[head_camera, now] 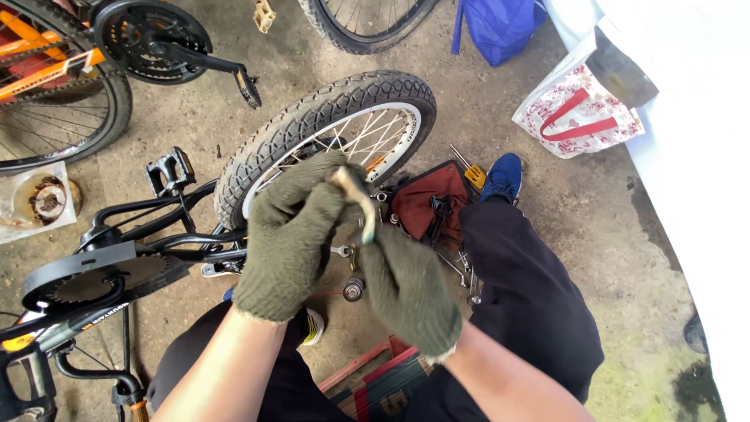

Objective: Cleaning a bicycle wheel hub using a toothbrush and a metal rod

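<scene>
Small black bicycle (141, 258) lies on the concrete floor (500, 86), its knobby wheel (328, 129) just behind both hands. Red tool pouch (430, 199) right of them. Left hand (289, 234), gloved, pinches the top of a small metal tool (355, 199); right hand (410, 289), gloved, grips its lower end.

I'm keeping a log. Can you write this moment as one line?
left hand: gloved, pinching small tool | right hand: gloved, on tool's lower end | behind: bike wheel
</scene>
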